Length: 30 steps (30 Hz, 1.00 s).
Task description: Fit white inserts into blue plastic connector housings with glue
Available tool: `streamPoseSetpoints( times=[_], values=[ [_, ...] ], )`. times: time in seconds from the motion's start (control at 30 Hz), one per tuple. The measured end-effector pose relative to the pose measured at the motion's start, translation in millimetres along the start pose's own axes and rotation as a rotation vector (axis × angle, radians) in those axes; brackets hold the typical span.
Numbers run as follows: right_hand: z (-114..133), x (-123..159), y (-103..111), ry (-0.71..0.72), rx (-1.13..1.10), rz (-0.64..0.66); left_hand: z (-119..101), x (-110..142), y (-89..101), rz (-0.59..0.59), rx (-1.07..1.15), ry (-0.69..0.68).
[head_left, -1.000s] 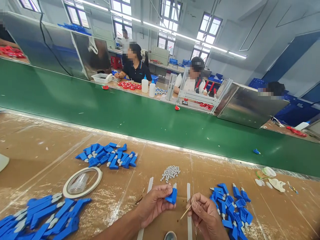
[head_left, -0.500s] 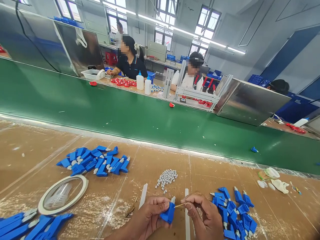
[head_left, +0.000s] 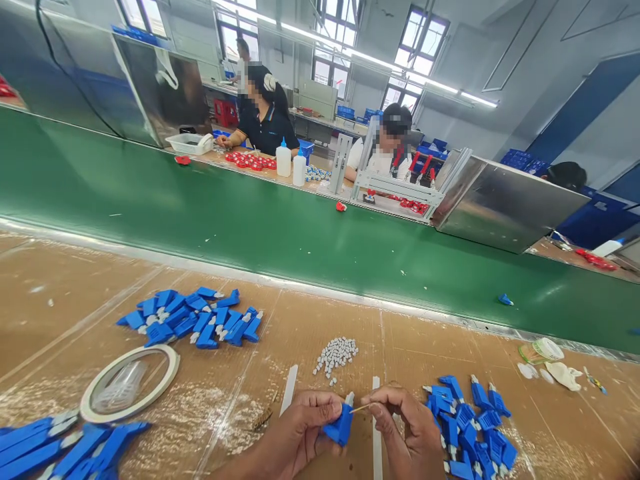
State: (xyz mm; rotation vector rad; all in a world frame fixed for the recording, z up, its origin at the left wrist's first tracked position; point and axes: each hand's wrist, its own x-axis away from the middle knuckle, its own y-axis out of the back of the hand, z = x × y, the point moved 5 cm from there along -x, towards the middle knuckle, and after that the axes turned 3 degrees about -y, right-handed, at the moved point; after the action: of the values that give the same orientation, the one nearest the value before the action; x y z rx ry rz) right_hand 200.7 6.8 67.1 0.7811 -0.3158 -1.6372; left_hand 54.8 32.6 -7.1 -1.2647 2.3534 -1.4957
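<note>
In the head view my left hand [head_left: 305,427] is closed around a blue plastic part [head_left: 341,427] with a grey tip pointing up. My right hand [head_left: 407,427] pinches a thin wooden stick [head_left: 361,408], whose far end meets the side of the blue part. A little beyond both hands lies a loose heap of small grey pellets [head_left: 337,355]. To the right of my right hand is a pile of similar blue parts [head_left: 467,427] with grey tips. White strips [head_left: 377,433] run along the table by my hands.
More blue parts [head_left: 185,319] are heaped at left, near a tape roll [head_left: 86,405] with clear plastic pieces inside. A jar [head_left: 540,351] lies at right. Behind the table runs a green conveyor belt [head_left: 260,230], with co-workers seated beyond it among red parts and bottles [head_left: 283,161].
The camera view has shifted slightly. Both hands keep their hold on the blue part and the stick, and a red piece and a blue piece on the belt have slid slightly left.
</note>
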Motion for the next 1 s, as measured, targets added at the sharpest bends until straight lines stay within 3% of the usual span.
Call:
streamPoseSetpoints(
  times=[0.57,0.77,0.83,1.0],
  values=[
    [-5,3,-7,0.011,-0.047,0.122,1,2,0.5,0.013,0.0,0.004],
    [-16,10,15,-0.237,-0.258,-0.002,0,1,-0.4,0.0,-0.001,0.025],
    [-14,18,17,-0.258,-0.292,0.07,-1,1,0.4,-0.011,-0.006,0.03],
    [2,45,-2,-0.077,-0.237,0.258,-2,1,6.3,-0.022,-0.001,0.013]
  ],
)
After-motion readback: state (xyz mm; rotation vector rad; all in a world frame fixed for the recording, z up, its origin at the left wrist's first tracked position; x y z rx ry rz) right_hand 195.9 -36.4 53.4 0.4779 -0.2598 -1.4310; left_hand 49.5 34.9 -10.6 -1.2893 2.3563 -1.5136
